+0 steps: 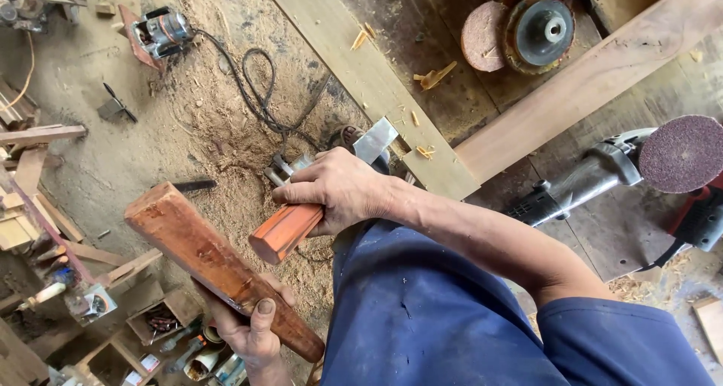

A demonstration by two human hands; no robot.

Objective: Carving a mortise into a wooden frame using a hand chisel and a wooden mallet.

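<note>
My right hand (340, 189) grips a chisel by its orange handle (285, 232). The chisel's wide metal blade (375, 140) rests against the edge of a pale plank (361, 70), near a small notch with wood chips. My left hand (254, 333) holds a reddish wooden mallet block (203, 258) from below, thumb on top. The block slants up to the left, just beside the butt of the chisel handle without touching it. My blue-clothed body (422, 311) fills the lower middle.
A darker beam (602, 70) meets the plank at an angle. A grinder with a sanding disc (678, 154) lies at right, and loose discs (538, 28) at the top. On the sawdust floor are a power tool (162, 30), its black cable (260, 92), wood offcuts and a tool box (158, 322).
</note>
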